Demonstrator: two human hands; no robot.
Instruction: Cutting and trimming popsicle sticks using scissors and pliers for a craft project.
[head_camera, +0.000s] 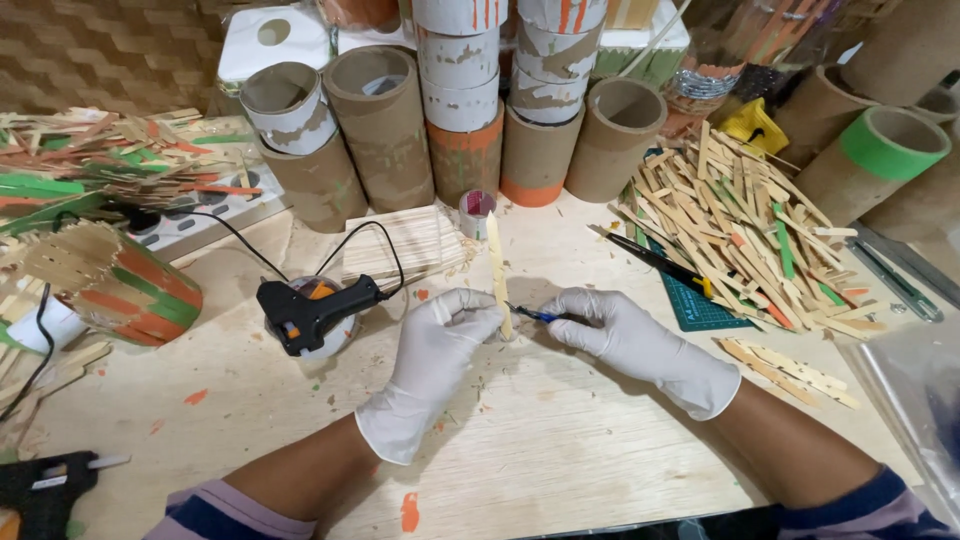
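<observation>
Both my hands wear white gloves over a wooden tabletop (560, 440). My left hand (440, 345) grips a thin pale wooden stick (496, 262) and holds it upright, its lower end inside my fingers. My right hand (605, 330) holds a small blue-handled blade (535, 316), its tip touching the stick's lower part just above my left fingers.
A black glue gun (310, 312) with its cord rests to the left. A flat panel of joined sticks (405, 245) lies behind it. Several cardboard tubes (385, 125) stand at the back. A heap of loose sticks (730, 225), a green cutting mat (700, 300), a stick-covered orange and green cylinder (120, 285), and a second glue gun (45, 485) surround me.
</observation>
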